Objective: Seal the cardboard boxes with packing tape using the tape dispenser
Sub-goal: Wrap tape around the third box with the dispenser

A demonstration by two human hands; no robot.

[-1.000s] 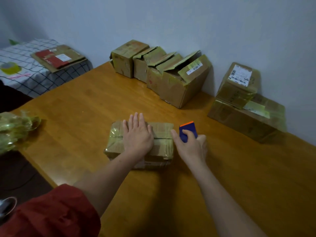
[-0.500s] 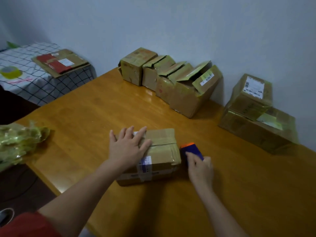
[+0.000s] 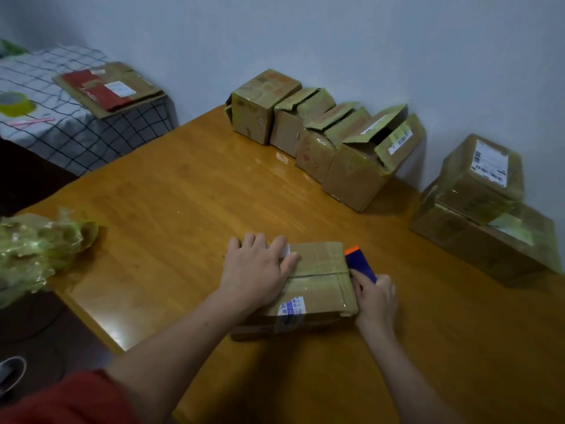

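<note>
Beside box (image 3: 319, 281), dispenser (image 3: 362, 266) axis pointing away (orange tip far).

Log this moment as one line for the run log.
step: taping box | left hand: pressing flat on box top | right hand: grips tape dispenser at box's right edge | backlog: open boxes by wall

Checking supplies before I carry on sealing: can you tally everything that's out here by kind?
Cardboard boxes: 7
Flat cardboard parcel: 1
Tape dispenser: 1
Yellow tape roll: 1
Crumpled plastic wrap: 1
Total: 11
</note>
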